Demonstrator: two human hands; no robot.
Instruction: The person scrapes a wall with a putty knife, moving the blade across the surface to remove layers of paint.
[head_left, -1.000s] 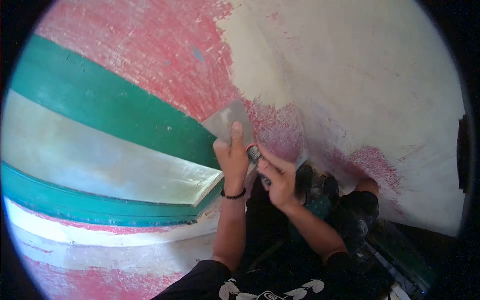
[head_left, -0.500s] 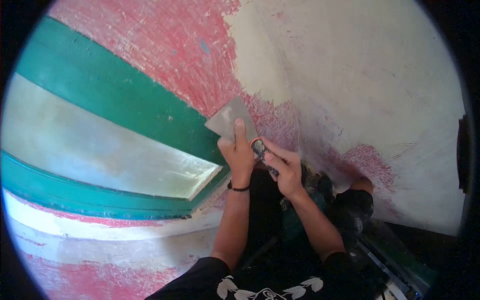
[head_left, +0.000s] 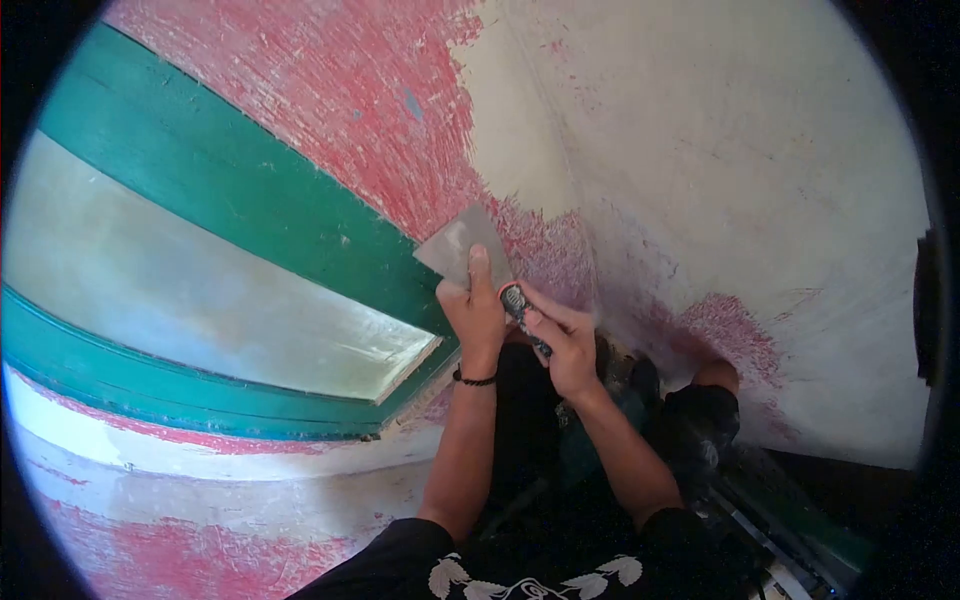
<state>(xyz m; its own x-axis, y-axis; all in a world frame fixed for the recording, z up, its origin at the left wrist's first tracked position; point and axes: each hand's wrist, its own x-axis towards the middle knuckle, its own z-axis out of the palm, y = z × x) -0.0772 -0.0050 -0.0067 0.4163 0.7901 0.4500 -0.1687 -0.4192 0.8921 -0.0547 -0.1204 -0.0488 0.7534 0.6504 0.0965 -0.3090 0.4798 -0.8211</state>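
Note:
A wide putty knife (head_left: 450, 249) with a flat grey blade and a dark handle is held in both hands. My right hand (head_left: 568, 350) is wrapped round the handle. My left hand (head_left: 478, 318) grips the blade near the handle, one digit stretched along its face and the other fingers mostly hidden. The blade's far edge lies at the border between the green frame (head_left: 330, 235) and the scratched red wall (head_left: 380, 130); whether it touches cannot be made out.
A pale panel (head_left: 200, 265) sits inside the green frame on the left. Cream filler (head_left: 515, 120) covers part of the wall beside the red patch. To the right stretches a whitish wall (head_left: 760, 150) with worn red spots. Dark equipment (head_left: 770, 530) lies at lower right.
The view has shifted slightly. Both hands keep the same hold on the putty knife, whose blade stays near the green frame's edge.

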